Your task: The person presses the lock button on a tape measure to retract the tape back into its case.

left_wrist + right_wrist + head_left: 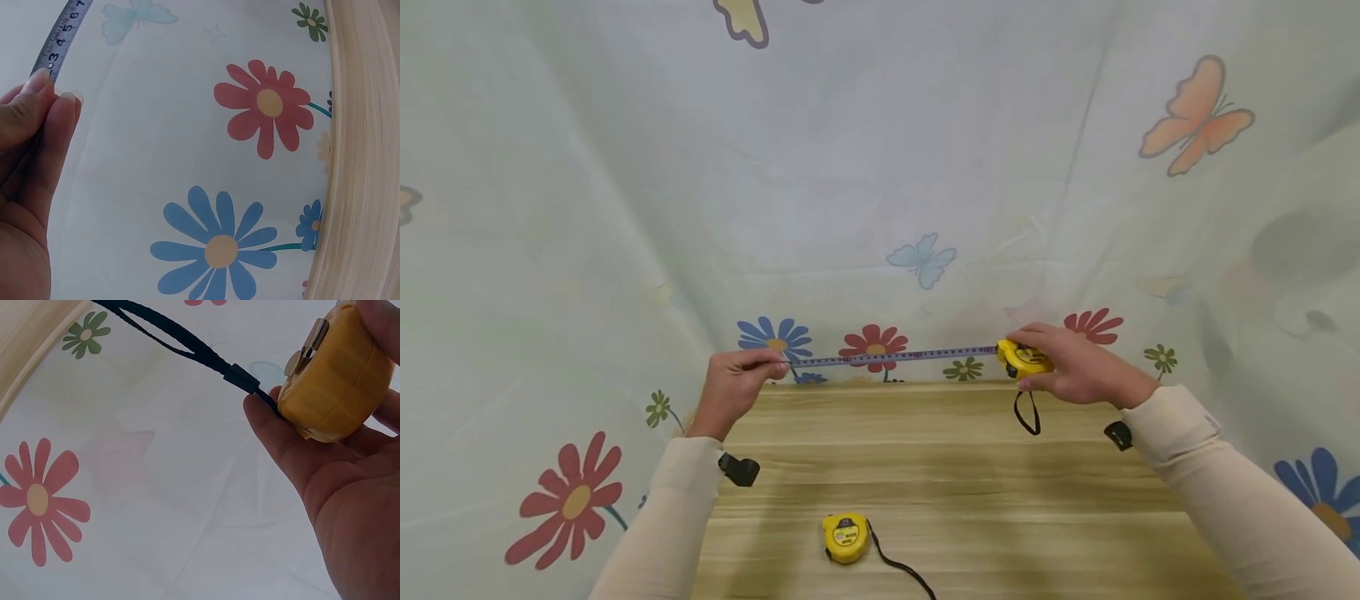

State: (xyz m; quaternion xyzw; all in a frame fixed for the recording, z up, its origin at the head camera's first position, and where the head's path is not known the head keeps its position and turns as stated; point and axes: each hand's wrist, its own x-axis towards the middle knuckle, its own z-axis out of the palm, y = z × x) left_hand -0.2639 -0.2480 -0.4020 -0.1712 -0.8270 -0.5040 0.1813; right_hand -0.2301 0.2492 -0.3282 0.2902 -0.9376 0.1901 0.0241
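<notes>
My right hand (1071, 362) grips a yellow tape measure (1024, 358), its black wrist strap (1028, 414) hanging below. From the case a numbered metal blade (895, 357) stretches leftward, nearly level, in front of the flowered cloth. The thumb and finger of my left hand (743, 379) pinch the free end of that blade; in the left wrist view the digits near 3 to 7 show just beyond the fingertips (39, 81). In the right wrist view the yellow case (337, 381) sits between thumb and fingers. A second yellow tape measure (846, 537) lies on the wooden table, touched by neither hand.
A white cloth (850, 167) printed with flowers and butterflies stands as a wall behind and on both sides. The wood-grain table (925, 467) meets it at the back. A black cord (902, 567) trails from the second tape measure toward the front edge.
</notes>
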